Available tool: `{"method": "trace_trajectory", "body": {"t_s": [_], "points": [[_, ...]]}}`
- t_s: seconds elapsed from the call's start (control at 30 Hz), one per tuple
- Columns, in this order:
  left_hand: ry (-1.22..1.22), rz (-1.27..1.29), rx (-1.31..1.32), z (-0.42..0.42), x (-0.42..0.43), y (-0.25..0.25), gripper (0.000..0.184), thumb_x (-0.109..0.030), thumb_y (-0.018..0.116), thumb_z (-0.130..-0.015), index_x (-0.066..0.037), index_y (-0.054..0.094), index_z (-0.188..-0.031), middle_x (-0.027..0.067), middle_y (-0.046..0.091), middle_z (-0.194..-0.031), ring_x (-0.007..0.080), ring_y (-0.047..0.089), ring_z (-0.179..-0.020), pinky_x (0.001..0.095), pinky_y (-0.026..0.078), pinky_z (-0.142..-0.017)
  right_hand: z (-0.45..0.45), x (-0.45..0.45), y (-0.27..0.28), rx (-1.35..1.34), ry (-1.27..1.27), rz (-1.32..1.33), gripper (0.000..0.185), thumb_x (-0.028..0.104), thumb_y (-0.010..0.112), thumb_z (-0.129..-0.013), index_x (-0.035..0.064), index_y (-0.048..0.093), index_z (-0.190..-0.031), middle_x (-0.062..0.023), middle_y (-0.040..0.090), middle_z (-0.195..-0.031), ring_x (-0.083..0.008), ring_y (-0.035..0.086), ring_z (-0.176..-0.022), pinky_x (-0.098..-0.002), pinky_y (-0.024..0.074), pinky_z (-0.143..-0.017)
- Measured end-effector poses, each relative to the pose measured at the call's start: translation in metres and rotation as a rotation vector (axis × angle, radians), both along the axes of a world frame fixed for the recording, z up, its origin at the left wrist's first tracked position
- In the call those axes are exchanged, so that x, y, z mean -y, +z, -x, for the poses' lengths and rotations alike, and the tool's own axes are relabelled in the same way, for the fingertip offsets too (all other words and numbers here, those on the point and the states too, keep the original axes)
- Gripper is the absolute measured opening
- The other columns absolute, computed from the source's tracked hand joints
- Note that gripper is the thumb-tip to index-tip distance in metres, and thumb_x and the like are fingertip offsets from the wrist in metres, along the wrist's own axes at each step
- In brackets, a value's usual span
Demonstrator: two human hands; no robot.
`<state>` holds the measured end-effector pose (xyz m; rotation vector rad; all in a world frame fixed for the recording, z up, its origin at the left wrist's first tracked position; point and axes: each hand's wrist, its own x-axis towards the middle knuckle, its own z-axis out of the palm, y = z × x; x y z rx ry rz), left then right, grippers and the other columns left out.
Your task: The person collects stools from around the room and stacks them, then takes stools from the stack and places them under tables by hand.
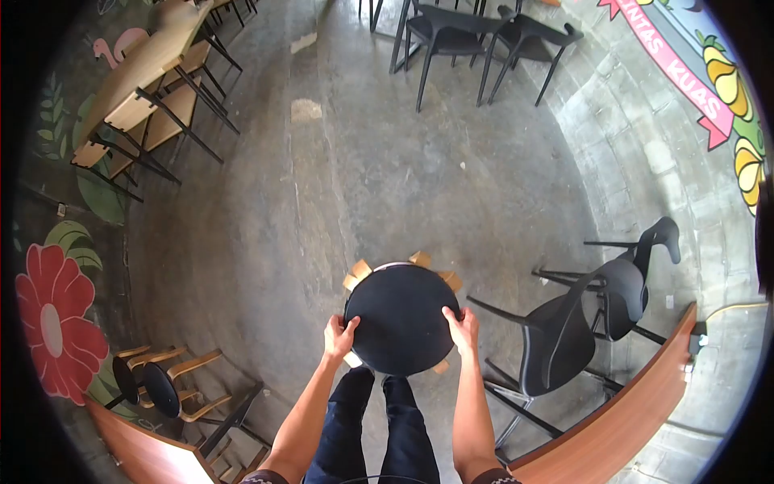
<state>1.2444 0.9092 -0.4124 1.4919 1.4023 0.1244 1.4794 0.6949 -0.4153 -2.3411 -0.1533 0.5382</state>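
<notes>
A stool with a round black seat [403, 319] is in front of my legs, seen from above. Bent pale wooden legs [357, 274] stick out around its rim, several of them, so it may be more than one stool stacked; the seat hides what is below. My left hand [342, 336] grips the seat's left edge, thumb on top. On the opposite edge, my right hand [462, 329] holds on in the same way, its thumb over the black top. The fingers of both hands are partly hidden beneath the rim.
Black chairs [556, 343] stand close on the right beside a brown wooden tabletop [613, 419]. At lower left, black-seated stools [163, 390] lie tipped near another wooden panel [145, 448]. Farther off are a wooden table [145, 64] and more black chairs [455, 32]. The floor is grey concrete.
</notes>
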Motion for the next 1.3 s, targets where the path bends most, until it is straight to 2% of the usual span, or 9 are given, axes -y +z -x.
{"method": "trace_trajectory", "body": {"t_s": [0.1,0.13,0.27,0.4,0.5,0.77,1.03,1.23,1.3], "points": [[0.014,-0.046,0.006,0.004,0.005,0.027,0.052,-0.043,0.073,-0.081,0.005,0.061,-0.096,0.0117,0.062,-0.079,0.0177,0.055,-0.074,0.0335,0.048,-0.07,0.004,0.004,0.033,-0.052,-0.014,-0.042,0.057,0.049,0.077,-0.077,-0.0051,0.063,-0.091,-0.0226,0.067,-0.086,-0.0374,0.065,-0.083,-0.0445,0.0504,-0.075],[0.027,-0.036,0.016,0.006,0.006,0.038,0.053,-0.044,0.074,-0.079,0.004,0.061,-0.095,0.0183,0.065,-0.083,0.0276,0.062,-0.078,0.0373,0.05,-0.073,0.004,0.004,0.047,-0.069,-0.009,-0.005,0.059,0.05,0.077,-0.076,-0.0048,0.063,-0.091,-0.0227,0.067,-0.086,-0.0376,0.065,-0.084,-0.0446,0.0503,-0.076],[0.046,-0.069,0.066,0.012,0.011,0.09,0.054,-0.044,0.073,-0.079,0.006,0.062,-0.097,0.0202,0.066,-0.085,0.0285,0.063,-0.081,0.0379,0.05,-0.075,0.009,0.009,0.102,-0.04,0.007,-0.013,0.06,0.052,0.077,-0.075,-0.0044,0.063,-0.087,-0.0228,0.068,-0.085,-0.0385,0.066,-0.083,-0.0452,0.0502,-0.074],[0.082,-0.058,0.115,0.018,0.013,0.142,0.054,-0.043,0.073,-0.078,0.006,0.061,-0.095,0.0194,0.065,-0.085,0.0257,0.061,-0.08,0.0368,0.05,-0.075,0.014,0.015,0.158,-0.049,0.005,-0.057,0.062,0.054,0.078,-0.072,-0.0051,0.063,-0.083,-0.0218,0.067,-0.081,-0.0363,0.065,-0.077,-0.0447,0.0497,-0.07],[0.089,-0.053,0.172,0.022,0.016,0.181,0.045,-0.038,0.073,-0.08,0.003,0.058,-0.09,0.0072,0.055,-0.078,0.0155,0.05,-0.075,0.0324,0.045,-0.068,0.013,0.023,0.218,-0.033,0.094,-0.016,0.063,0.055,0.079,-0.071,-0.0048,0.061,-0.079,-0.0202,0.065,-0.077,-0.0323,0.063,-0.073,-0.043,0.0484,-0.067],[0.093,-0.123,0.309,0.04,0.03,0.29,0.047,-0.039,0.073,-0.08,0.005,0.059,-0.089,0.0142,0.062,-0.081,0.0201,0.056,-0.077,0.0351,0.048,-0.072,0.023,0.045,0.349,0.027,0.238,-0.073,0.067,0.058,0.075,-0.073,-0.0063,0.06,-0.075,-0.0202,0.064,-0.074,-0.0302,0.061,-0.071,-0.0433,0.0481,-0.067],[0.09,-0.121,0.552,0.082,0.062,0.393,0.039,-0.035,0.072,-0.085,-0.001,0.053,-0.08,0.002,0.049,-0.071,0.0106,0.042,-0.068,0.0299,0.038,-0.059,0.064,0.068,0.454,0.002,0.253,-0.186,0.058,0.05,0.072,-0.08,-0.0078,0.067,-0.085,-0.0157,0.068,-0.074,-0.0196,0.065,-0.073,-0.0393,0.0494,-0.066],[0.102,-0.021,0.761,0.133,0.083,0.435,0.031,-0.03,0.068,-0.087,-0.005,0.051,-0.082,-0.0024,0.043,-0.074,0.0097,0.037,-0.073,0.0263,0.033,-0.065,0.117,0.096,0.476,0.076,0.236,-0.283,0.05,0.041,0.073,-0.083,-0.0083,0.067,-0.082,-0.0072,0.064,-0.068,-0.0111,0.058,-0.065,-0.0335,0.0471,-0.057],[0.091,0.114,0.846,0.156,0.086,0.439,0.028,-0.028,0.067,-0.086,-0.006,0.051,-0.084,-0.002,0.045,-0.08,0.01,0.038,-0.081,0.0263,0.033,-0.072,0.142,0.104,0.482,0.191,0.224,-0.297,0.06,0.051,0.073,-0.079,-0.0075,0.063,-0.074,-0.016,0.063,-0.064,-0.0208,0.063,-0.061,-0.0391,0.0481,-0.057]]}}
